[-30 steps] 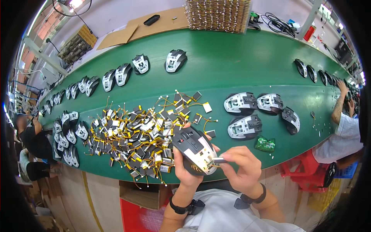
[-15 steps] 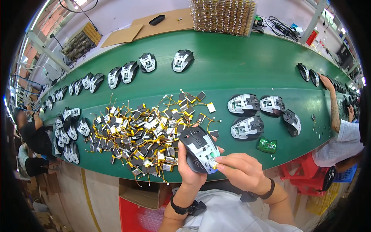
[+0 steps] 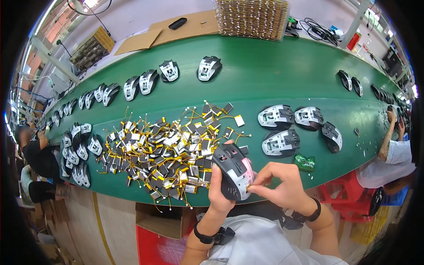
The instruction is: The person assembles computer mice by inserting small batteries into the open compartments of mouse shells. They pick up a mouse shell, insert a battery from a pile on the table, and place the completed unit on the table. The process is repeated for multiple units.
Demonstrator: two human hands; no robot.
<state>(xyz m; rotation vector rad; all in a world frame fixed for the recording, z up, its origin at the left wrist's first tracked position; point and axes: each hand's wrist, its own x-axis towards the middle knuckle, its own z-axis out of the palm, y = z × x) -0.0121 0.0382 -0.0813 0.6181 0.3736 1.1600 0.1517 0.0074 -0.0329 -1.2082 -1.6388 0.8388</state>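
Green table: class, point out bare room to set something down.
Widest: far half of the green table, between the left mouse row and the far-right mice. Narrower: the band between that row and the battery pile. Crowded: the pile beside the left hand, the near-left mouse cluster, the four mice beyond the right hand.

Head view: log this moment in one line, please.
left hand: holding mouse | right hand: at its near end | nearby: battery pile, green packet
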